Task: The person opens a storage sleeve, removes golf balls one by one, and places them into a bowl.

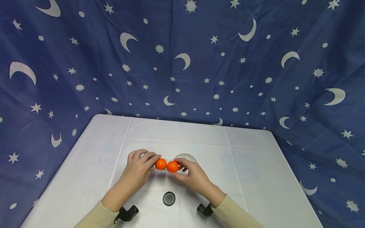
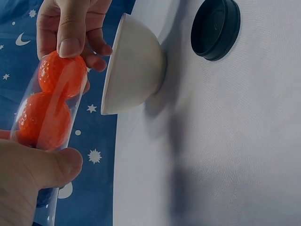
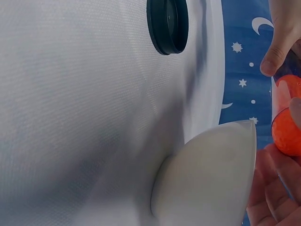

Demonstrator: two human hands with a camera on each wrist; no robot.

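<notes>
A clear tube [image 2: 28, 101] is held up above the table, nearly level, by my left hand [image 1: 138, 167]. Its fingers curl round the tube with the thumb along the near side. Two bright orange balls sit in line there: one [image 1: 161, 164] beside the left fingers, the other [image 1: 172, 167] at the right end. Thumb and forefinger of my right hand [image 1: 194, 175] pinch that right-end ball at the tube's mouth, and its other fingers curl below. Something dark blue [image 2: 44, 197] shows in the tube near the left hand; its shape is mostly hidden.
Just behind and below the right hand stands a white bowl [image 2: 136, 66] on the white-covered table [image 1: 256, 164]. Nearer lies a round black lid [image 1: 169, 199]. A blue cloth [image 1: 199, 63] with moons and stars hangs behind the table.
</notes>
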